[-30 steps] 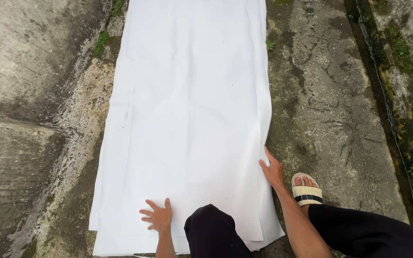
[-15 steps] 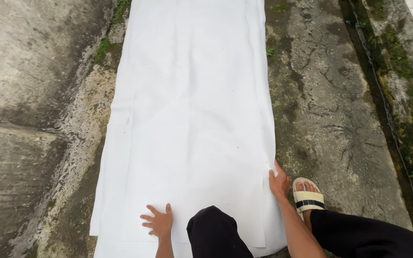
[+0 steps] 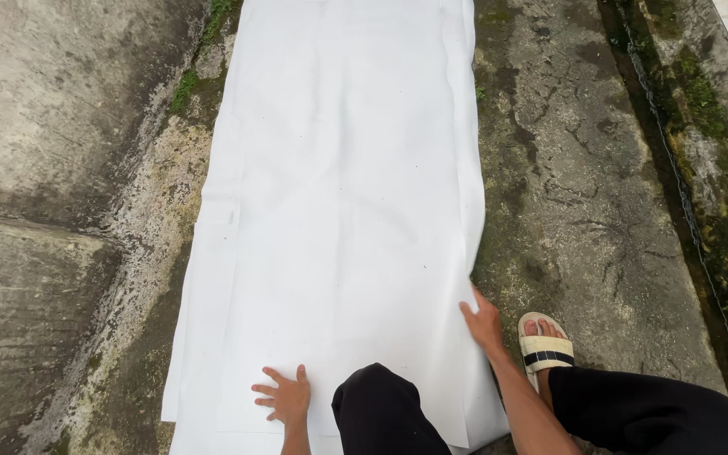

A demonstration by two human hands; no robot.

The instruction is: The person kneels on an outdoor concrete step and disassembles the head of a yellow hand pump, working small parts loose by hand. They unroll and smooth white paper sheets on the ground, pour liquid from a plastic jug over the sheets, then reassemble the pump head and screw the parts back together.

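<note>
**White sheet on cracked concrete, 2 hands at near end**

Kneeling at near end of long white fabric sheet [image 3: 339, 211]; long axis running straight away from body, far end out of frame. Pressing left hand [image 3: 284, 396] flat, fingers spread, on near left portion. Pinching right edge with right hand [image 3: 484, 320], edge lifting slightly. Right hand sitting farther up sheet. Sandalled foot [image 3: 543, 350] resting just beside on concrete ground [image 3: 591, 211].
</note>
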